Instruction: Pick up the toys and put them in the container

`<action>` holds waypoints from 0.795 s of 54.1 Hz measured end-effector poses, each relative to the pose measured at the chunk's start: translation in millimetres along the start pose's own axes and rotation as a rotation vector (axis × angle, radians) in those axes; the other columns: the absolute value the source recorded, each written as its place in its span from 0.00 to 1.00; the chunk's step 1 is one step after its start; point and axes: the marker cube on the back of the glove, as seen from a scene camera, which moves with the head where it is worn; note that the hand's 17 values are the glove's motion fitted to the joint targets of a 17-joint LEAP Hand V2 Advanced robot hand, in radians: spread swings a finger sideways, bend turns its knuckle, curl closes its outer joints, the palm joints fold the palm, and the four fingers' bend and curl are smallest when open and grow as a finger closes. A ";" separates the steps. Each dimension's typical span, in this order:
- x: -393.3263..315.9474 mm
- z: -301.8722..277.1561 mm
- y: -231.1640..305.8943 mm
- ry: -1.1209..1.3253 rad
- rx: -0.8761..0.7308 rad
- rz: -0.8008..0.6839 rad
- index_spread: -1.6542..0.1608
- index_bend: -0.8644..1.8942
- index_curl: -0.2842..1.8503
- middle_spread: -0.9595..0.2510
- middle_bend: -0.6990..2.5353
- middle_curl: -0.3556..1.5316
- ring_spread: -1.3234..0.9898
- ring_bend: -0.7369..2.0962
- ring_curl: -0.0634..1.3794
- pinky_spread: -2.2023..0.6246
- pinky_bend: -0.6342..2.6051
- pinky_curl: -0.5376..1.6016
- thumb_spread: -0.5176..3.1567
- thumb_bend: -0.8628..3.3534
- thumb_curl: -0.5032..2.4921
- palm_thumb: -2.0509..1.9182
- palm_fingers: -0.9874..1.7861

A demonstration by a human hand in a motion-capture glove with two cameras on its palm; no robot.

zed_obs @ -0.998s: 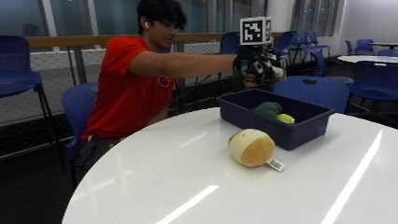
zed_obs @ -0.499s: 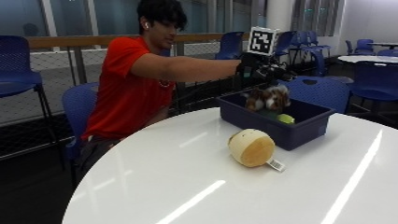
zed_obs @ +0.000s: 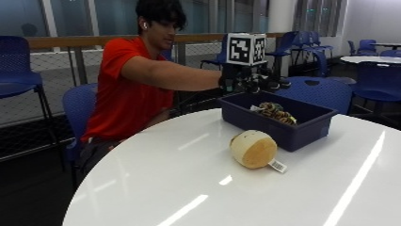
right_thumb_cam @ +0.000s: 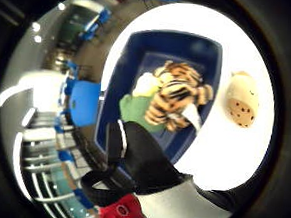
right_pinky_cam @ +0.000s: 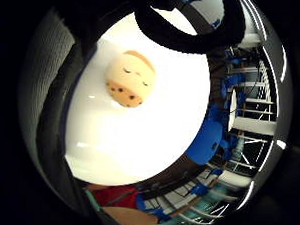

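since 0.5 s ago, your striped plush tiger dropped into the blue plastic container; your grip hovers open above, round tan plush on the white table.

Red short-sleeved shirt, white earbud, black-gloved grip with straps.

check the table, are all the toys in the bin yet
No, the round tan plush toy lies on the white table beside the blue container, which holds the tiger toy.

The tiger toy has dropped from the hand into the container.
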 end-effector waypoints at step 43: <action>84.5 91.2 -39.8 -0.009 -0.070 0.151 0.70 0.38 0.29 0.72 0.26 0.32 0.58 0.31 0.14 0.81 0.43 0.39 0.42 0.19 0.24 0.49 0.30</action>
